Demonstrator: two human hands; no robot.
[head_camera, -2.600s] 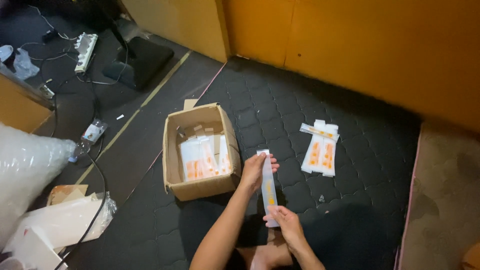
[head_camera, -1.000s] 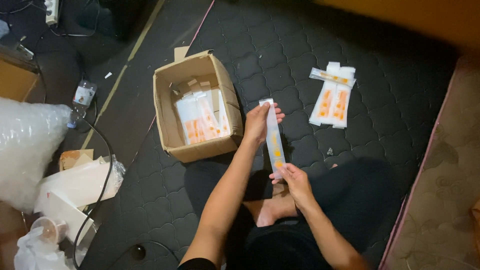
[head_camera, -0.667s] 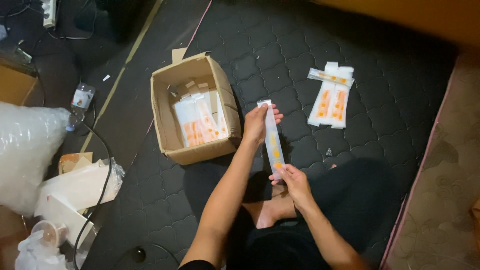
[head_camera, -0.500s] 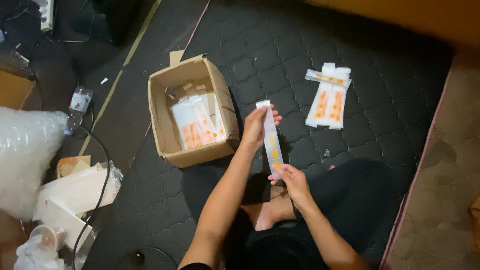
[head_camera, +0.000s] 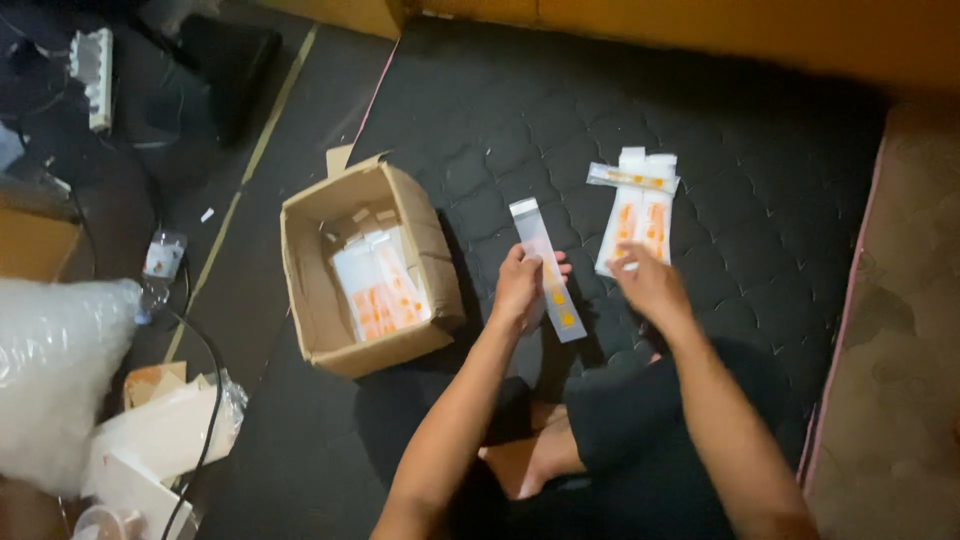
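Note:
My left hand (head_camera: 519, 286) grips a long clear sachet strip (head_camera: 549, 283) with orange print, held slanted above the dark quilted mat (head_camera: 480, 130). My right hand (head_camera: 648, 282) has its fingers apart, holds nothing, and hovers just below a small pile of similar white and orange sachets (head_camera: 635, 208) lying on the mat. To the left stands an open cardboard box (head_camera: 310, 305) with more such sachets (head_camera: 380, 285) inside. My legs in dark clothing are folded beneath my arms.
A bubble-wrap bundle (head_camera: 55, 375) and white packaging (head_camera: 150, 440) lie at the lower left with a black cable (head_camera: 205, 400). A power strip (head_camera: 98, 62) and a cardboard piece (head_camera: 35, 245) sit at far left. An orange wall (head_camera: 700, 15) runs along the top; a beige rug (head_camera: 900, 330) lies right.
My right hand has let go of the strip's lower end and moved right and up toward the sachet pile. The left hand still holds the strip.

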